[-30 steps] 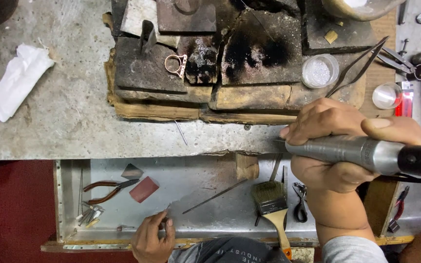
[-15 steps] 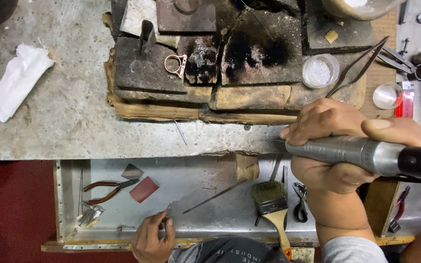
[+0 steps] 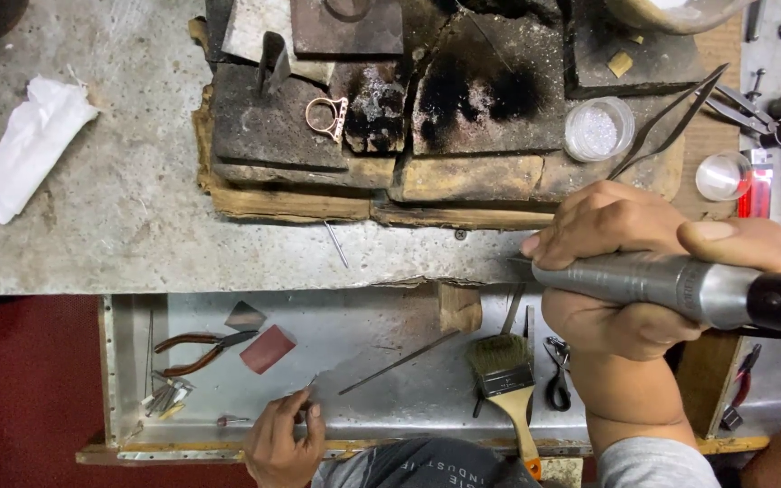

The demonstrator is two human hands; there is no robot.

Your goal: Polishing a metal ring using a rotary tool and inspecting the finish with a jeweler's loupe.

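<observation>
head view: worn grey concrete bench [image 3: 137, 208] filled the top half, with a shallow metal catch tray [image 3: 381, 361] pulled out below its front edge. right hand [image 3: 630, 271] was wrapped tight around a silver rotary handpiece [image 3: 671, 287], fingers closed on the barrel, tool tip at the bench edge beside the small wooden bench pin [image 3: 459, 307]. whether the bit touched anything, i couldn't tell. left hand [image 3: 284, 441] sat low at the tray's front rim, fingertips pinched together on a tiny dark piece; too small to identify.

progress, as a judgement: looked early or between passes. handpiece was gripped and ready, but the pinched piece was well apart from the tool tip, not at the pin. a copper-coloured ring [image 3: 327, 117] lay on the scorched soldering blocks [image 3: 427, 99], untouched, apart from both hands.

around it: flat paintbrush [image 3: 505, 380], red-handled pliers [image 3: 201, 352], reddish abrasive block [image 3: 267, 349] and a thin rod [image 3: 399, 363] in the tray; crumpled white cloth [image 3: 29, 149] on the bench, tweezers [image 3: 671, 122] and a small clear dish [image 3: 598, 129] on the blocks.
</observation>
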